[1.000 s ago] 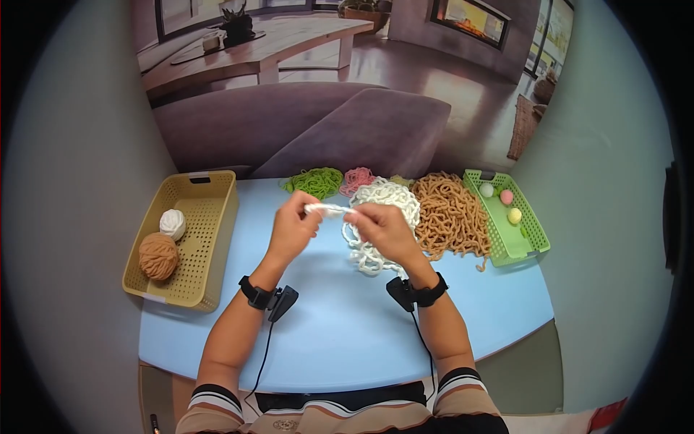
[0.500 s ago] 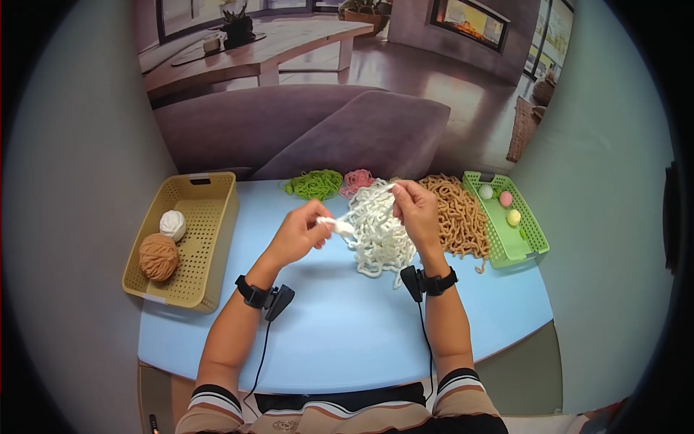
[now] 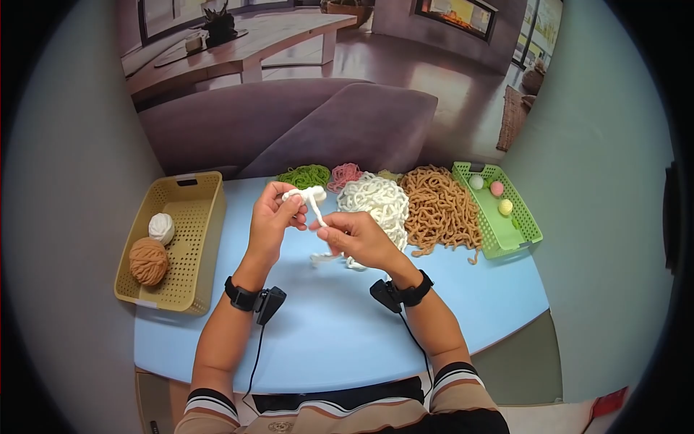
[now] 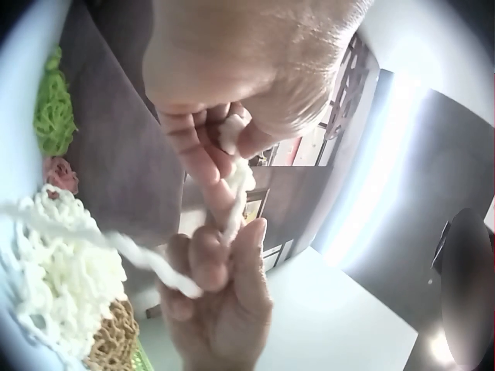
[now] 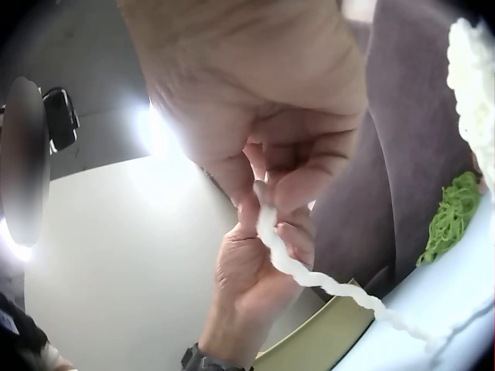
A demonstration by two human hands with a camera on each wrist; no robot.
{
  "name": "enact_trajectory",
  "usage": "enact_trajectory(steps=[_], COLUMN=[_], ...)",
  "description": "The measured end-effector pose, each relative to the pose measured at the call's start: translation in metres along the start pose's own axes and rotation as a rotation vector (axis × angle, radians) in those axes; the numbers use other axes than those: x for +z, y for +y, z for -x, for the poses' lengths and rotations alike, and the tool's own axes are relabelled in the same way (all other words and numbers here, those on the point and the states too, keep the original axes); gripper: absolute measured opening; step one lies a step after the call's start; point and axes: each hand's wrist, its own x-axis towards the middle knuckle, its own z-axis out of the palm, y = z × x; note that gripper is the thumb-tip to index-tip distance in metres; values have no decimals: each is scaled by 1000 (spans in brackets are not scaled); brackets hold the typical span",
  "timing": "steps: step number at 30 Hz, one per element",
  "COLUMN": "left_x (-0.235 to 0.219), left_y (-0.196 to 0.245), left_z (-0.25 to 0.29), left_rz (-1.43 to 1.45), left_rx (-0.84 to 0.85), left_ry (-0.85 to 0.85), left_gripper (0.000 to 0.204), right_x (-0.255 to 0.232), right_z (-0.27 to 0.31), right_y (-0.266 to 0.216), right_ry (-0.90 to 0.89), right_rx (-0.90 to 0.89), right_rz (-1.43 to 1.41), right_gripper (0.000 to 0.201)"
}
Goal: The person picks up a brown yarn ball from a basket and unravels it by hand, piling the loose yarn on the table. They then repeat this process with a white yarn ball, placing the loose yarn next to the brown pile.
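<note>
My left hand point(image 3: 269, 220) holds a small wound bundle of thick white yarn point(image 3: 313, 194) between thumb and fingers, raised above the table. From it a strand point(image 3: 318, 212) drops to my right hand point(image 3: 365, 240), which pinches it between thumb and fingertips just right of the left hand. In the right wrist view the strand point(image 5: 309, 276) leaves the right fingertips and trails down to the table. A loose heap of white yarn point(image 3: 376, 202) lies behind the right hand, which partly covers it.
A tan basket point(image 3: 191, 239) at left holds a white ball point(image 3: 160, 228) and a brown ball point(image 3: 149, 261) of yarn. Green yarn point(image 3: 303, 176), pink yarn point(image 3: 345, 175) and a brown heap point(image 3: 442, 210) line the table's back. The green basket point(image 3: 517, 236) at right holds small balls.
My right hand first pulled the strand away up and right, then came down and left beside the left hand. The left hand rose and moved left with the bundle. The head view shifted slightly.
</note>
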Motion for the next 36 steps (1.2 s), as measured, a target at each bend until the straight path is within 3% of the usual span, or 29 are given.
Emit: enact_trajectory(steps=[1, 4, 7, 8, 11, 13, 14, 16, 18, 19, 22, 23, 26, 29, 32, 33, 36], left_x=[1, -1, 6, 8, 5, -6, -11, -14, -4, -1, 5, 7, 9, 10, 11, 12, 10], left_y=[0, -5, 1, 2, 2, -4, -7, -8, -4, -4, -5, -5, -5, -4, -2, -1, -1], left_z=[0, 0, 5, 6, 0, -6, -7, -7, -2, 0, 3, 4, 5, 4, 5, 5, 6], left_rz=[-120, -332, -154, -71, -37, -160, -236, -385, -332, -292, -202, -179, -169, -182, -164, -153, -105], left_rx=[1, -45, -91, -92, -32, -18, -44, -99, -133, -131, -122, -121, -132, -147, -165, -172, -131], left_ry=[41, -131, -231, -250, 18, 165, 104, -19, -107, -168, -246, -241, -241, -241, -243, -244, -211], left_gripper=[14, 9, 10, 10, 11, 10, 10, 9, 8, 9, 10, 10, 11, 11, 12, 12, 14], right_x=[0, -10, -33, -40, -52, -52, -51, -52, -54, -61, -75, -76, -84, -81, -59, -45, -22], right_z=[0, 1, -6, -6, -2, 6, 7, 2, -3, -5, -16, -12, -13, -6, -9, -5, -6], right_y=[1, -4, 21, 24, 26, 5, -5, 1, 16, 29, 61, 60, 71, 61, 36, 16, 20], right_ry=[60, 307, 545, 467, 177, 63, 3, 253, 514, 593, 786, 722, 682, 567, 320, 187, 14], right_rx=[-44, -113, -151, -110, -30, 2, 20, -73, -164, -104, -357, -284, -302, -194, -147, 39, 88], right_rz=[27, 95, 203, 313, 545, 209, 43, 11, -25, -10, 351, 336, 892, 1001, 332, 61, -42], right_gripper=[25, 20, 19, 20, 23, 24, 24, 23, 23, 19, 17, 21, 30, 41, 48, 49, 51])
